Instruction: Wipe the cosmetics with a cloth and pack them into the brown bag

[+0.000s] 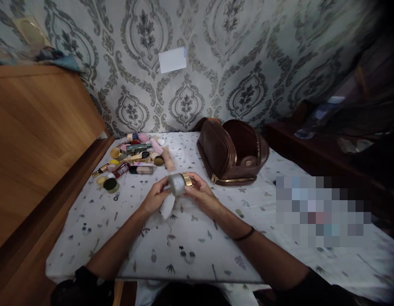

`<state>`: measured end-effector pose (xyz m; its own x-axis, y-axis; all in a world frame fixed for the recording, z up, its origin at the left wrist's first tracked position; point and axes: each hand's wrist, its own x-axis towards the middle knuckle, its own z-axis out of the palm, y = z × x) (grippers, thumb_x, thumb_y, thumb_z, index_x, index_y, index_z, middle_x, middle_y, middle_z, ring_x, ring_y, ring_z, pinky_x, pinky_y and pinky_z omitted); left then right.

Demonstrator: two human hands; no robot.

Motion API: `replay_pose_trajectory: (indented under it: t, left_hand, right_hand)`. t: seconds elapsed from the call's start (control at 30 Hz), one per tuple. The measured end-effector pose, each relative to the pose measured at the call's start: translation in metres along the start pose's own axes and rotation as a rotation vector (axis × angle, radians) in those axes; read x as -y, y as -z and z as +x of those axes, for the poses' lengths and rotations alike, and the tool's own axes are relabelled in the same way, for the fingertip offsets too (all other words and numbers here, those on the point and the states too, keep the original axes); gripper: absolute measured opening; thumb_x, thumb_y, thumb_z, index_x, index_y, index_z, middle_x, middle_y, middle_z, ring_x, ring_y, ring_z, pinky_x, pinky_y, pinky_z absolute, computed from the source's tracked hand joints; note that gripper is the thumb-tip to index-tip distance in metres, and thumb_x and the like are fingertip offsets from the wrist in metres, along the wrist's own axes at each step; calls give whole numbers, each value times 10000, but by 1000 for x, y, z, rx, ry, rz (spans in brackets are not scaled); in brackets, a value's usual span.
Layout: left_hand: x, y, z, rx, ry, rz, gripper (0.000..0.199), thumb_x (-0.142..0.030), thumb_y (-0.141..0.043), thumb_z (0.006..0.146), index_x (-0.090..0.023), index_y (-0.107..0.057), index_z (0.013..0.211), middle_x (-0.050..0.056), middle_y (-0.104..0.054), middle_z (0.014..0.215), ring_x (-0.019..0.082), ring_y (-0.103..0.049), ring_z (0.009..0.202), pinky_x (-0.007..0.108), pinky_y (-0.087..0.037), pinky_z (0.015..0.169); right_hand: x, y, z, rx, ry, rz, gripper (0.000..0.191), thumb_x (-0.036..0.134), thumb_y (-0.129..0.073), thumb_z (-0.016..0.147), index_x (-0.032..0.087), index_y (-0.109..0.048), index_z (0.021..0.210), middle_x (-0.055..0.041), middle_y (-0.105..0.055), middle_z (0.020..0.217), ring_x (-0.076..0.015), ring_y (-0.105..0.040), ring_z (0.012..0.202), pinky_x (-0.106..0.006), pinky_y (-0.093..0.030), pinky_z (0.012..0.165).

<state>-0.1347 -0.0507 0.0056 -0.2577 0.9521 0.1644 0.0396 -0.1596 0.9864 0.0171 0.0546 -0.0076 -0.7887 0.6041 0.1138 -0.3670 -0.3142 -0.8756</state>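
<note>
A frosted glass jar [177, 184] with a gold lid [187, 179] is held on its side between my two hands, above the patterned cloth. My right hand [201, 194] has its fingers closed round the lid end. At the jar's other end, my left hand [155, 196] grips its base and a white wipe [167, 207] that hangs below. Behind and to the left lies a pile of cosmetics, among them a dark red bottle [121, 170], a beige tube [168, 159] and a round green-lidded jar [111, 185]. A brown leather bag [216, 146] stands unzipped behind my right hand.
The table's white cloth [136, 255] carries small printed figures. A wooden cabinet [40, 140] borders it on the left, and a patterned wall rises behind. On a dark surface at the right lies a clear bottle [318, 117]. A blurred-out patch covers the cloth's right part.
</note>
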Motion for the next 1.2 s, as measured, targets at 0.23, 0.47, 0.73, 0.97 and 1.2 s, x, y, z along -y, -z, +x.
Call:
replay_pose_trajectory:
  t: [0.23, 0.47, 0.73, 0.97, 1.2]
  left_hand:
    - [5, -8, -6, 13, 223, -288, 747, -351, -790, 705, -213, -438, 1348, 102, -725, 1043, 203, -710, 724, 277, -526, 622]
    - [4, -15, -7, -59, 216, -352, 981, -378, -820, 687, -210, -221, 1446, 51, -744, 828, 168, -678, 535, 252, -508, 535]
    - [-12, -14, -7, -259, 143, -282, 531, -406, -827, 657, -185, -570, 1065, -6, -698, 717, 124, -625, 504, 198, -465, 477]
    - [-10, -5, -9, -401, -143, 170, 223, -277, -614, 856, -169, -681, 1039, 57, -727, 1042, 169, -664, 924, 231, -487, 781]
    - [-15, -8, -15, -199, -306, 578, 210, -199, -536, 881, -163, -701, 1006, 62, -730, 977, 176, -665, 916, 257, -484, 834]
  right_hand:
    - [-5, 4, 7, -119, 108, -91, 518, 320, -839, 654, 295, -565, 1092, 23, -641, 949, -129, -553, 734, -253, -466, 658]
    - [-6, 8, 10, -192, 159, -238, 592, 264, -877, 579, 290, -542, 1066, 25, -577, 1008, -136, -568, 813, -267, -481, 708]
    - [-6, 10, 10, -205, 161, -244, 522, 386, -843, 637, 261, -554, 1053, 25, -584, 910, -125, -536, 726, -239, -439, 597]
    - [-5, 6, 8, -138, -27, 16, 423, 444, -832, 650, 219, -630, 946, 38, -589, 754, -91, -492, 571, -221, -412, 496]
    - [-1, 4, 8, -177, -106, 200, 374, 447, -840, 656, 207, -593, 803, 63, -546, 636, -79, -513, 525, -198, -429, 492]
